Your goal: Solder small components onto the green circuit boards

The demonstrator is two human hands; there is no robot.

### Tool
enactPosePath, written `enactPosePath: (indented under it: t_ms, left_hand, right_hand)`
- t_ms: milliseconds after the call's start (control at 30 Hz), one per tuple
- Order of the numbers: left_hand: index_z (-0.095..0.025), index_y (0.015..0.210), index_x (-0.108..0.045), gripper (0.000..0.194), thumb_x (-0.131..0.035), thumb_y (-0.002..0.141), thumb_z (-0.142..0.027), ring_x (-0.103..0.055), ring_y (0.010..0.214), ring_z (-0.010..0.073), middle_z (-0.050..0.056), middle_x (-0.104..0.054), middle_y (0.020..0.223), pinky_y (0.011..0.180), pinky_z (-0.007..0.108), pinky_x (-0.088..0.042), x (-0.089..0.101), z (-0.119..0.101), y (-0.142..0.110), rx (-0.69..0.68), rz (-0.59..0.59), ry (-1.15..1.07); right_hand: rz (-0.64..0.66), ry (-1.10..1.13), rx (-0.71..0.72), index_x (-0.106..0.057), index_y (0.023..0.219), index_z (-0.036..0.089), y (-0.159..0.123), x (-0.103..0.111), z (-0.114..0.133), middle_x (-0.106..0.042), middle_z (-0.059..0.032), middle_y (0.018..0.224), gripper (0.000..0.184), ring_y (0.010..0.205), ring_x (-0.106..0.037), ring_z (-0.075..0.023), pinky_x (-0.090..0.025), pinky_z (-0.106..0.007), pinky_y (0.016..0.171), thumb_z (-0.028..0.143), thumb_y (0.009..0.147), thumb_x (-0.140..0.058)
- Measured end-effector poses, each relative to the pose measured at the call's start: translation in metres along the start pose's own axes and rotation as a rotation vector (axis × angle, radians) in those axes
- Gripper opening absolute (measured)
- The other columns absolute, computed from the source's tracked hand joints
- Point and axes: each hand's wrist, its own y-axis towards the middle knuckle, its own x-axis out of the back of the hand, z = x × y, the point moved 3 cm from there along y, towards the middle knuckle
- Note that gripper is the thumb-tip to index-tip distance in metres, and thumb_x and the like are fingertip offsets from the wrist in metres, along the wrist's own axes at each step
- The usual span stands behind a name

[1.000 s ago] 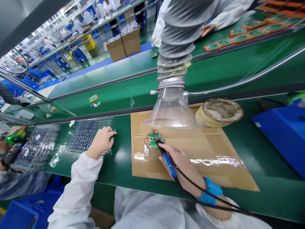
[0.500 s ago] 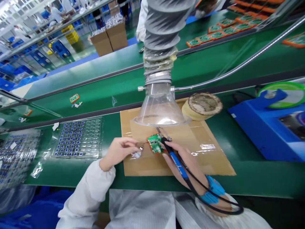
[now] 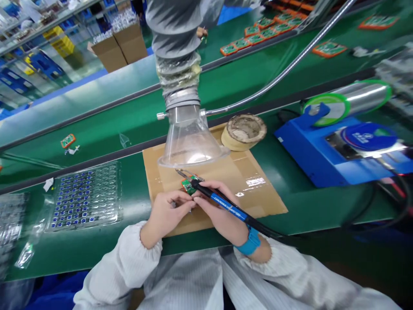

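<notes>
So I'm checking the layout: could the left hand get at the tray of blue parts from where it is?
Probably yes: the left hand is beside the tray of blue parts, with only bare green bench between.

Electronics factory: conveyor belt (image 3: 106, 125), circuit boards (image 3: 258, 32)

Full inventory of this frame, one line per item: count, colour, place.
circuit board: 1, green, between both hands over the cardboard
soldering iron: 1, blue grip, black cable, in the right hand
cardboard sheet: 1, brown, on the bench
fume hood: 1, clear funnel on a grey hose, above the cardboard
tape roll: 1, tan, at the cardboard's far edge
parts tray: 1, clear, blue parts, left of the cardboard
blue station: 1, right of the cardboard
solder spool: 1, green rims, on the station
boxes: 2, brown, far left
wrist strap: 1, blue, right wrist
left hand: at the board
right hand: grips the iron
</notes>
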Motion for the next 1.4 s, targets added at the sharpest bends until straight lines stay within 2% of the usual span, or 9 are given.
enactPosePath:
  t_ms: [67,300,400,533,600,800,1100,1233,1400]
  left_hand:
    - [-0.017,0.077,-0.077,0.016,-0.076,0.081,-0.033,-0.069,0.069,0.0163,0.006,-0.077,0.076,0.068,0.026,-0.053,0.001,-0.002,-0.001,-0.014,-0.005,0.015]
    - [-0.015,0.077,-0.077,0.028,-0.076,0.082,-0.043,-0.068,0.07,0.0161,0.008,-0.077,0.077,0.069,0.026,-0.052,0.006,0.001,0.002,0.084,0.13,-0.127]
    - [-0.016,0.076,-0.077,0.022,-0.077,0.08,-0.037,-0.066,0.069,0.0159,0.006,-0.076,0.076,0.068,0.026,-0.052,0.006,0.0,0.001,0.065,0.068,-0.088]
    - [-0.019,0.074,-0.078,0.012,-0.076,0.08,-0.03,-0.065,0.07,0.0162,0.005,-0.075,0.076,0.067,0.028,-0.05,0.006,-0.005,-0.002,-0.059,-0.075,0.061]
    - [-0.02,0.074,-0.078,0.011,-0.075,0.081,-0.029,-0.065,0.071,0.0169,0.004,-0.074,0.075,0.069,0.029,-0.051,0.006,-0.006,-0.002,-0.104,-0.107,0.112]
    - [-0.021,0.075,-0.076,0.011,-0.074,0.082,-0.028,-0.064,0.072,0.0168,0.003,-0.073,0.075,0.072,0.03,-0.05,0.006,-0.004,-0.002,-0.149,-0.128,0.118]
    - [-0.02,0.074,-0.074,0.016,-0.073,0.083,-0.034,-0.062,0.071,0.0167,0.004,-0.071,0.075,0.069,0.029,-0.049,0.005,-0.002,-0.001,-0.08,-0.109,0.115]
    - [-0.02,0.073,-0.072,0.016,-0.072,0.083,-0.033,-0.061,0.069,0.016,0.003,-0.07,0.072,0.069,0.029,-0.049,0.006,-0.003,-0.001,-0.097,-0.105,0.115]
    - [-0.02,0.071,-0.07,0.014,-0.07,0.084,-0.025,-0.062,0.078,0.0183,0.003,-0.07,0.076,0.08,0.035,-0.049,0.017,0.004,0.011,-0.135,-0.138,0.292]
  right_hand:
    - [0.004,0.016,0.001,-0.064,0.103,0.026,0.0,0.001,0.001,-0.079,0.0,0.087,0.023,0.08,-0.078,-0.0181,-0.066,-0.03,0.072,0.03,0.084,-0.077]
    - [0.029,0.012,0.013,-0.064,0.102,0.025,0.0,0.0,0.003,-0.08,-0.0016,0.087,0.024,0.081,-0.079,-0.0204,-0.067,-0.033,0.073,0.035,0.085,-0.078]
    - [0.018,0.023,0.012,-0.065,0.102,0.025,0.0,-0.001,0.002,-0.08,-0.0016,0.087,0.024,0.082,-0.079,-0.0203,-0.067,-0.033,0.075,0.034,0.084,-0.079]
    - [-0.007,0.021,-0.011,-0.065,0.103,0.026,0.001,0.0,-0.001,-0.08,-0.0009,0.087,0.027,0.082,-0.079,-0.0198,-0.067,-0.033,0.077,0.032,0.082,-0.081]
    - [-0.013,0.011,-0.019,-0.065,0.102,0.026,0.002,0.0,-0.002,-0.079,-0.0008,0.086,0.028,0.082,-0.079,-0.0197,-0.067,-0.034,0.079,0.032,0.081,-0.082]
    - [-0.012,0.034,-0.034,-0.065,0.101,0.026,0.004,0.001,-0.005,-0.077,0.0004,0.084,0.029,0.078,-0.077,-0.0184,-0.066,-0.033,0.079,0.032,0.079,-0.083]
    - [-0.003,0.027,-0.049,-0.064,0.101,0.026,0.006,0.001,-0.005,-0.075,0.0011,0.082,0.028,0.076,-0.076,-0.0174,-0.066,-0.032,0.075,0.031,0.079,-0.081]
    - [0.015,-0.022,-0.041,-0.065,0.1,0.025,0.005,-0.001,-0.007,-0.075,0.0013,0.081,0.024,0.073,-0.074,-0.0165,-0.064,-0.029,0.07,0.03,0.08,-0.078]
    - [-0.112,-0.169,0.064,-0.068,0.101,0.025,0.002,0.008,-0.008,-0.076,-0.0007,0.086,0.021,0.077,-0.075,-0.0179,-0.064,-0.032,0.076,0.031,0.083,-0.077]
